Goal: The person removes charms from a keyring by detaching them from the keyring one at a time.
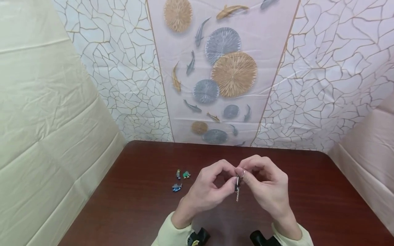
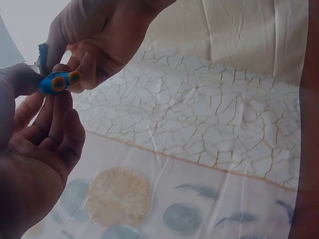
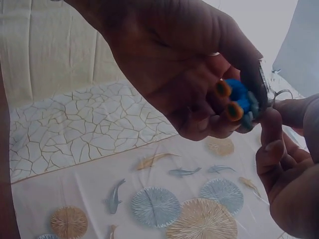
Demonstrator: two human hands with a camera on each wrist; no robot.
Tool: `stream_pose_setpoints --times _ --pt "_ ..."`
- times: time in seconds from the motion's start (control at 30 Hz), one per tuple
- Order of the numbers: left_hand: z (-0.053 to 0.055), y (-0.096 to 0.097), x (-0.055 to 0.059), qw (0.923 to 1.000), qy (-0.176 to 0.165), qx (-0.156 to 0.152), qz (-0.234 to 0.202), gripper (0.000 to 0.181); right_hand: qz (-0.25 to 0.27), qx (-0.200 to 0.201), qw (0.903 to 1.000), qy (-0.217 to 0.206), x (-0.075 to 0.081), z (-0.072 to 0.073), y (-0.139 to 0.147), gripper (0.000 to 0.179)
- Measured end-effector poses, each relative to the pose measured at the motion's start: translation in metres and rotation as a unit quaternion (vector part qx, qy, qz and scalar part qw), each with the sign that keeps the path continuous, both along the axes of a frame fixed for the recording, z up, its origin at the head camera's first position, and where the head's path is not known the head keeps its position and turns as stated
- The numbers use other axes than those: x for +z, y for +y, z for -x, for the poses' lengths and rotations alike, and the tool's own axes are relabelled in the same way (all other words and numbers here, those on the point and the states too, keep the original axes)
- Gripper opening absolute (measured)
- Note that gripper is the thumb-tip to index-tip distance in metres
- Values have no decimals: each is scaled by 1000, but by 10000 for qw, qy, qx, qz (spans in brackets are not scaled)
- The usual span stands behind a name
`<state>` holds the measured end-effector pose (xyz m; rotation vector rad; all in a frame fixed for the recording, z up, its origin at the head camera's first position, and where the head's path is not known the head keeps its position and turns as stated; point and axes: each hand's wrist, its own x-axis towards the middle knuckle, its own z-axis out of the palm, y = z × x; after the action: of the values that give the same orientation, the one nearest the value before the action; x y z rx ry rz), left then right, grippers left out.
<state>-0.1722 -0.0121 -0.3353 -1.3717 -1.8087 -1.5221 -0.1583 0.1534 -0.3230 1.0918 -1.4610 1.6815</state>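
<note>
Both hands meet above the table in the head view. My left hand [image 1: 209, 188] grips a small blue toy figure [image 2: 52, 83] with two round orange ends, seen from below in the left wrist view. A thin metal strip with a jagged edge [image 1: 237, 194], like a key, hangs below the fingertips. My right hand [image 1: 266, 186] pinches a thin metal key ring [image 3: 284, 93] beside it, with thumb and fingers curled. The fingers hide how ring, strip and figure join.
On the brown table [image 1: 138, 212], left of the hands, lie a grey-blue figure [image 1: 178, 174], a green figure [image 1: 186, 174] and a blue fish-like figure [image 1: 176, 187]. A patterned cloth [image 1: 191, 89] hangs behind, with pale cloths at both sides.
</note>
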Motion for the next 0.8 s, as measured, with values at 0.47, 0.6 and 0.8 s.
stream_pose_setpoints --times 0.47,0.6,0.8 --pt "-2 6 0 9998 -116 -49 -145 13 134 588 9980 202 1 1 2 15" --pt "-1 4 0 10000 -52 -8 -10 15 -189 784 9966 161 3 1 7 13" --pt "1 1 -1 9992 294 97 258 13 -727 1230 9896 159 11 1 16 14"
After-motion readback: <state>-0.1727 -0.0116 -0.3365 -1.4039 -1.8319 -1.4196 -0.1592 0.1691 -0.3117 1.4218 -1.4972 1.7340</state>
